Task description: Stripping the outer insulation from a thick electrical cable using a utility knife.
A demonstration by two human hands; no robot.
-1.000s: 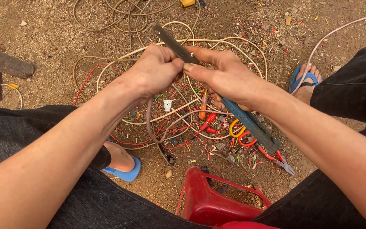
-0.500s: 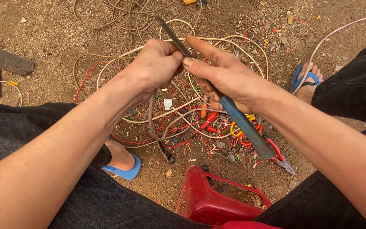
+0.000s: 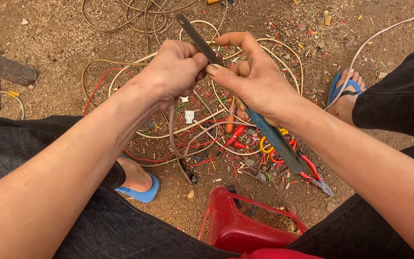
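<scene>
— Looking down past both forearms: what does the left hand [image 3: 176, 72] have?

— It is clenched around a pale beige cable [image 3: 171, 132], which drops out of the fist, loops down towards the ground and bends back up to the right. The fist sits right against the flat metal blade [image 3: 198, 38] of the tool.

— And the right hand [image 3: 255, 81]?

— It grasps a long knife-like tool by its blue handle [image 3: 276, 141]. The thumb presses along the blade close to the left fist, the fingers curl over the top, and the handle runs out below the palm, slanting down to the right. The blade's tip points up and to the left, beyond both hands.

— What lies beneath them?

— A tangle of wires [image 3: 202, 134], beige, red and some orange, is spread on the dirt ground [image 3: 49, 43], with short bits of coloured insulation scattered about. A pair of red-handled pliers [image 3: 315, 175] lies just beside the end of the blue handle. A red plastic stool [image 3: 245, 225] stands between the knees. Each foot wears a blue sandal, the left sandal [image 3: 142, 192] near the stool and the right sandal [image 3: 343, 88] further out. A dark wooden piece [image 3: 5, 69] lies at the left edge.
</scene>
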